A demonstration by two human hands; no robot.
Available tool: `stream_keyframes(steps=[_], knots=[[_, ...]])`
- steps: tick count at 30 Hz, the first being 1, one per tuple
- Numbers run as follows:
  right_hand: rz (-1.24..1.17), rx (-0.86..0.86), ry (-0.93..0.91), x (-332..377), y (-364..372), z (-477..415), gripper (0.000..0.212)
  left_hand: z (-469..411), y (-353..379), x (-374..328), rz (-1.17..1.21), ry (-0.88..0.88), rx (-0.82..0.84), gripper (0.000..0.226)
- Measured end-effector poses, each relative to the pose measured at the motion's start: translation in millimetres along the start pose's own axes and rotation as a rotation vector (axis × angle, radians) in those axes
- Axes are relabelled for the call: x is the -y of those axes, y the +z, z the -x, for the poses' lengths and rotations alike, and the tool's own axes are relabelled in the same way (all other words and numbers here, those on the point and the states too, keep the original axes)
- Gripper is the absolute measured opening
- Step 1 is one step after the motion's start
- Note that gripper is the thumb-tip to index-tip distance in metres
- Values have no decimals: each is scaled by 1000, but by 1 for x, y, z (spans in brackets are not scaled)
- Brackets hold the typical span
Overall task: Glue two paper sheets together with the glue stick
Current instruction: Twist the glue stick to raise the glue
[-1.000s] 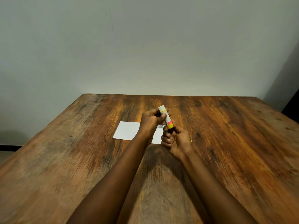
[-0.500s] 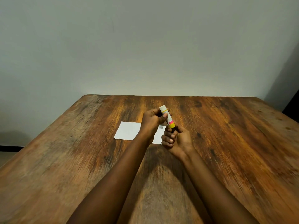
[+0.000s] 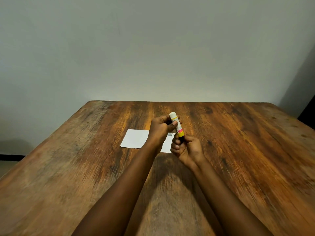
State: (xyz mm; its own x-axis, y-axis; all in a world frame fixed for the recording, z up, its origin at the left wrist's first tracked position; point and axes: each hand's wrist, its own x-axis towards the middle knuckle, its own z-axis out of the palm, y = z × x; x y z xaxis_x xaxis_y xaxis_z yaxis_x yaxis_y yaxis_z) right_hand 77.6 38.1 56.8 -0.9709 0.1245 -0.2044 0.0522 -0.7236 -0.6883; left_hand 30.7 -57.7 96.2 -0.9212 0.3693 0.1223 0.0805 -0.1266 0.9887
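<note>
A white glue stick [image 3: 177,125] with yellow and pink bands is held tilted above the table, its white end pointing up and away. My left hand [image 3: 160,130] grips its upper part, thumb across the tube. My right hand [image 3: 185,149] is closed around its dark lower end. White paper [image 3: 135,138] lies flat on the table under and behind my hands; my hands and left forearm cover its right part, with a strip [image 3: 167,147] showing between them. I cannot tell whether it is one sheet or two.
The wooden table [image 3: 68,167] stretches wide on all sides, its far edge against a plain grey wall [image 3: 153,48]. A dark object [image 3: 309,114] stands past the table's far right corner.
Both hands stay on the glue stick with only a slight shift; the right hand sits a little lower on its base. The paper has not moved.
</note>
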Motion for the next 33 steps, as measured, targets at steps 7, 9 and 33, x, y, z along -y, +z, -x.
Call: stream_keyframes(steps=[7,9,33], knots=[[94,-38,-95,-4,-5,-1,36,0,-1,0,-24,-13,-57,29],[61,-39,-203,-4,-4,0,17,-2,-4,0,-16,-17,-81,27],[10,-65,-96,-1,4,3,16,2,-3,4,-62,-26,-71,29]])
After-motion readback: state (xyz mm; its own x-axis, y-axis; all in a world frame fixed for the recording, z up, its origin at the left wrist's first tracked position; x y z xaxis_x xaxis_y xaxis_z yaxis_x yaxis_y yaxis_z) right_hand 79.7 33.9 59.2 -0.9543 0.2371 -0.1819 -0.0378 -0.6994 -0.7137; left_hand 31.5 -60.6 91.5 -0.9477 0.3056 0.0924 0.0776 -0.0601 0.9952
